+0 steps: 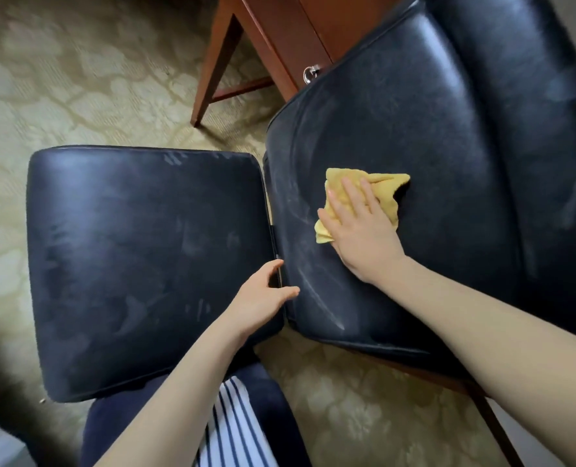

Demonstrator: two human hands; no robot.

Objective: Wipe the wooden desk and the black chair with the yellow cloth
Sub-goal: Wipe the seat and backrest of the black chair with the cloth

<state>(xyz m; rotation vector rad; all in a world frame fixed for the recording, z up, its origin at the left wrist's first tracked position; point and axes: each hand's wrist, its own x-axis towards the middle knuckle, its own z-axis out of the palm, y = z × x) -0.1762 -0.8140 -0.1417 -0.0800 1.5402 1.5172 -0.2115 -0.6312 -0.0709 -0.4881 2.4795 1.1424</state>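
Note:
The black chair fills the right half of the view, its leather seat dull with smears and wipe streaks. A crumpled yellow cloth lies on the seat's left part. My right hand presses flat on the cloth with straight fingers. My left hand rests at the gap between the chair and a black cushioned stool, fingers and thumb loosely spread against the chair's edge. The wooden desk stands at the top, showing a leg, a crossbar and a drawer front with a metal ring pull.
The black cushioned stool sits left of the chair, touching it, its top also smeared. Patterned beige carpet covers the floor all around. My striped and dark clothing shows at the bottom.

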